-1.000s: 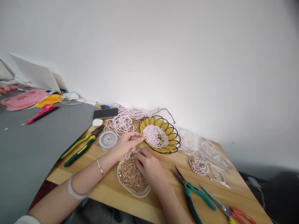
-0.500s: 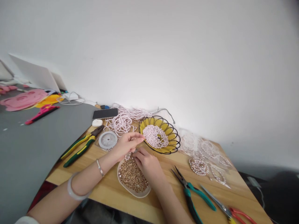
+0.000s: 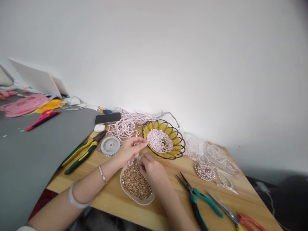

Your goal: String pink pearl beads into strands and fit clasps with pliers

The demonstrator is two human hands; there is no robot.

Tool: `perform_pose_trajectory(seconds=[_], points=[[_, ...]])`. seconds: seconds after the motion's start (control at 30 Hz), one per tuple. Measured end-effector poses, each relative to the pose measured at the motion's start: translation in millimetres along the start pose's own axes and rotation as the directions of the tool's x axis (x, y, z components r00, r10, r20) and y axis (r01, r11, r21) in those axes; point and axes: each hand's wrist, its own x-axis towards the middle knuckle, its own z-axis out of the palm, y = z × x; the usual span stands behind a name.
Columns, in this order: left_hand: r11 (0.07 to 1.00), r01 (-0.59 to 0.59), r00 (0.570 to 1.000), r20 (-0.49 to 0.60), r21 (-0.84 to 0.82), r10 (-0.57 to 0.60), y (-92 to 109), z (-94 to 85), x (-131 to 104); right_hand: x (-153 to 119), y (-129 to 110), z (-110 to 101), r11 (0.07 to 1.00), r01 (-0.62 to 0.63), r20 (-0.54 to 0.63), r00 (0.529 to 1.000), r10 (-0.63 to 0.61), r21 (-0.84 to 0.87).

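My left hand (image 3: pixel 132 150) hangs above the near side of the basket, thumb and forefinger pinched together; whatever lies between the tips is too small to make out. Below its palm a short stretch of pink beads (image 3: pixel 131 161) dangles at the rim of a white plastic tub (image 3: pixel 141 202). Small gold beads (image 3: pixel 136 181) fill much of that tub. Over its right edge, my right hand (image 3: pixel 152 168) has its fingers curled inward and closed, their tips partly hidden. Just beyond both hands stands a yellow basket (image 3: pixel 176 147) with black wire loops, holding pink beads (image 3: pixel 158 141).
Green-yellow pliers (image 3: pixel 83 154), a spool (image 3: pixel 110 146), a phone (image 3: pixel 107 118) and pink bead strands (image 3: pixel 125 126) lie to the left and back. At right are needle-nose pliers (image 3: pixel 192 191), scissors (image 3: pixel 231 215) and bagged bead strands (image 3: pixel 204 170). A wall rises behind.
My right hand has shifted slightly down and right, away from the left hand, its fingers still curled. The left hand keeps its pinch in nearly the same spot.
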Motion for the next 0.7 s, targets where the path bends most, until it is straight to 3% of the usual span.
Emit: perform_pose_trajectory(seconds=[0.43, 0.7], points=[[1.000, -0.011, 1.000, 0.000, 0.017, 0.011, 0, -0.2, 0, -4, 18, -7, 0.919, 0.048, -0.118, 0.993, -0.002, 0.391], [1.000, -0.008, 1.000, 0.003, 0.024, 0.007, 2, 0.7, 0, -5, 13, -14, 0.857, 0.124, -0.174, 0.984, -0.041, 0.500]])
